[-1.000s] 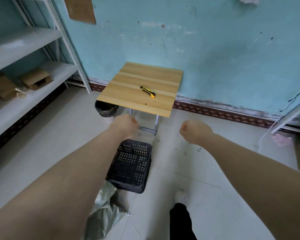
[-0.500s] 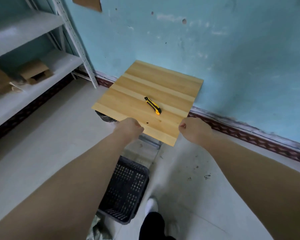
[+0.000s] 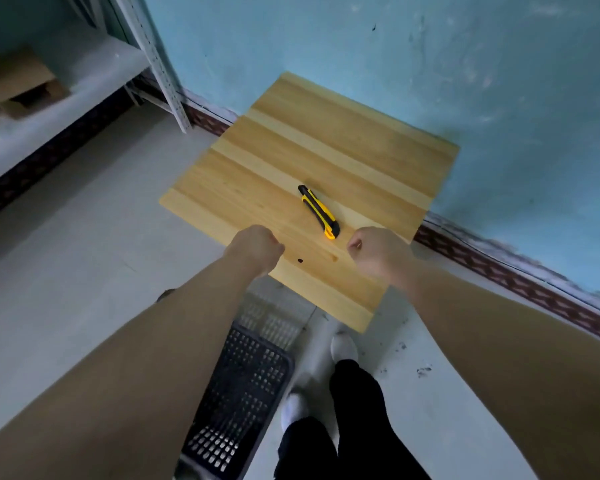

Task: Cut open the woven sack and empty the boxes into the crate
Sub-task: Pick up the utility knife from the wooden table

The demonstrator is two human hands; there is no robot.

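A black perforated crate (image 3: 238, 403) stands on the floor (image 3: 84, 254) below the table's near edge, partly hidden by the left forearm. The part of its interior that shows holds nothing; the rest cannot be seen. The sack is out of view.

On the table (image 3: 326, 140) lies a yellow-and-black knife (image 3: 318, 212), near the near edge and pointing roughly from far edge to near edge – its yellow end is closest to the person.

Left hand (image 3: 255, 249): fingers curled into a loose fist, holding nothing, over the near edge of the table. Right hand (image 3: 378, 251): fingers also curled in, holding nothing, just beside the knife's near end but apart from it. The knife lies between the two hands, nearer the right.

At the far left, a shelf (image 3: 94, 74) carries an open cardboard box (image 3: 21, 84) – its contents cannot be made out. Two feet in white socks (image 3: 343, 348) stand on the floor beside the crate.
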